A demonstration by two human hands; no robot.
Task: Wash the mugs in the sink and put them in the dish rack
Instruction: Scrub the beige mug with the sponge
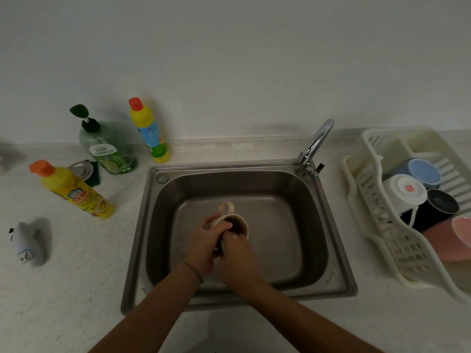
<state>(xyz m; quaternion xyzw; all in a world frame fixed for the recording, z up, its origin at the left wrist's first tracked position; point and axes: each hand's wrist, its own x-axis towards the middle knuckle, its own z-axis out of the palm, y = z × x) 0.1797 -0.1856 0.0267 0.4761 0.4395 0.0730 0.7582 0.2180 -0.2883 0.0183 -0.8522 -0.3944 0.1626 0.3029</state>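
A cream mug with a dark inside is held over the middle of the steel sink, handle pointing away from me. My left hand grips the mug's left side, fingers curled over the rim. My right hand curls round the near rim, fingers reaching into the mug. To the right stands the white dish rack holding a blue mug, a white mug, a black mug and a pink mug, all lying on their sides.
A chrome tap rises at the sink's back right corner. On the left counter: a green soap pump bottle, a standing yellow bottle, a lying yellow bottle, a sink strainer on a sponge, a grey-white object.
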